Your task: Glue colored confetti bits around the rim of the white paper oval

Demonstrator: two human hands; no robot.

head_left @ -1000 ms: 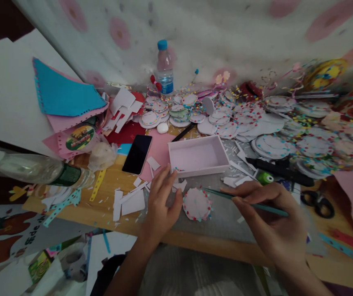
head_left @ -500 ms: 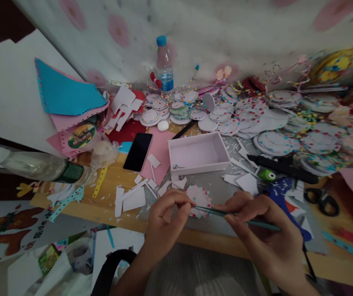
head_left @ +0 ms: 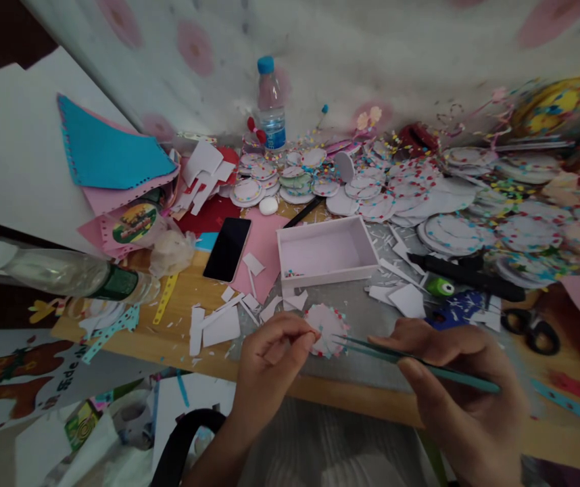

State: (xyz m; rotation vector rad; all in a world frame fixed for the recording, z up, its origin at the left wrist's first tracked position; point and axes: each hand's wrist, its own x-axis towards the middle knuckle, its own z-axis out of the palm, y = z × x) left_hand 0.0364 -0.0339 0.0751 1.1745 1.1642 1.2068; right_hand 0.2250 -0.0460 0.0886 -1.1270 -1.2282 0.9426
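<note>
My right hand (head_left: 462, 392) holds green tweezers (head_left: 422, 365), their tips spread apart and pointing left over a round white paper disc (head_left: 328, 321) edged with red and pale blue dots. The disc lies on the grey mat near the table's front edge. At the disc's left side, my left hand (head_left: 274, 358) has thumb and forefinger pinched together; whatever is between them is too small to make out. Behind the disc stands an open white box (head_left: 328, 253) with a few tiny coloured bits in its left corner.
Stacks of dotted discs (head_left: 452, 233) line the back right. Black scissors (head_left: 530, 331) lie at the right. A phone (head_left: 228, 249), paper scraps (head_left: 222, 328) and a large bottle (head_left: 82, 274) lie at the left; a blue-capped bottle (head_left: 272, 111) stands behind.
My right hand has moved right and slightly down with the tweezers, whose tips have left my left fingertips and spread. My left hand stays pinched in nearly the same place.
</note>
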